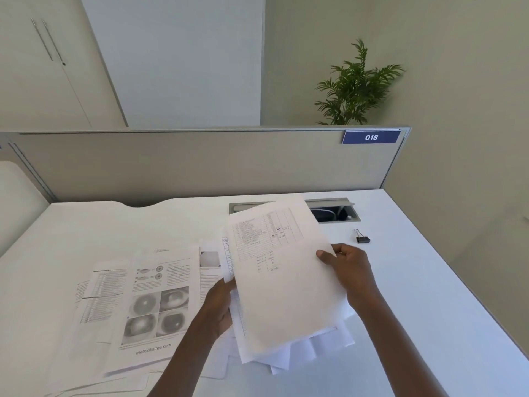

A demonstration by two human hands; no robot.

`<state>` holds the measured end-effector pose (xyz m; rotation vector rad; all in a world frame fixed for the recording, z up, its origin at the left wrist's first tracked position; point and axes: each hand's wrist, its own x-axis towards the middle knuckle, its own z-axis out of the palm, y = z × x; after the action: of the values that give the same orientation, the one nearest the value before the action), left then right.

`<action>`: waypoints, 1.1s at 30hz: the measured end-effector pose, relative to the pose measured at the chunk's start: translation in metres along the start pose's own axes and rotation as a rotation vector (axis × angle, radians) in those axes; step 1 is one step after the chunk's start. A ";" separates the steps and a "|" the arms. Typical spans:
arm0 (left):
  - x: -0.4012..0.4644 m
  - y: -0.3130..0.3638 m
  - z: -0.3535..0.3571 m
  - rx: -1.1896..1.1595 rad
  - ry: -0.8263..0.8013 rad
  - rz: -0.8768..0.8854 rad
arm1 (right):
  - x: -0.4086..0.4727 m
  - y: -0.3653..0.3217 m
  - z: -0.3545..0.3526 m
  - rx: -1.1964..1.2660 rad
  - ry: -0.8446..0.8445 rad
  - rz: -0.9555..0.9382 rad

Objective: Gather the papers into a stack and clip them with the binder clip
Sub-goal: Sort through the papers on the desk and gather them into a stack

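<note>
A blue sign [371, 137] on the partition reads "018"; the eye-picture sheet [160, 305] bears "mebookstree.com".

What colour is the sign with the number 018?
The sign is dark blue with white digits, seen clearly in the head view.

Bare desk [406, 282] surrounds the binder clip [363, 239]; the cable hatch [335, 213] gapes just behind.

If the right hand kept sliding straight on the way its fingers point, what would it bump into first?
The right hand points leftward across the held sheets, so it would probably first meet the left hand gripping their other edge; depth is hard to judge.
</note>
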<state>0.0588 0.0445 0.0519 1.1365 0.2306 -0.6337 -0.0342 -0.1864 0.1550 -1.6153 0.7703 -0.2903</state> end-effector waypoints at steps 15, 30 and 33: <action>0.002 0.006 -0.007 -0.151 -0.117 -0.135 | 0.021 0.065 0.022 0.013 -0.028 0.111; 0.016 -0.024 -0.031 0.248 0.117 0.012 | 0.025 0.098 0.052 -0.337 -0.062 0.218; 0.018 -0.030 -0.035 0.342 0.149 0.026 | 0.022 0.108 0.058 -0.393 -0.065 0.235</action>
<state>0.0611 0.0611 0.0058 1.5171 0.2401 -0.5791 -0.0172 -0.1566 0.0353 -1.8666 1.0016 0.0898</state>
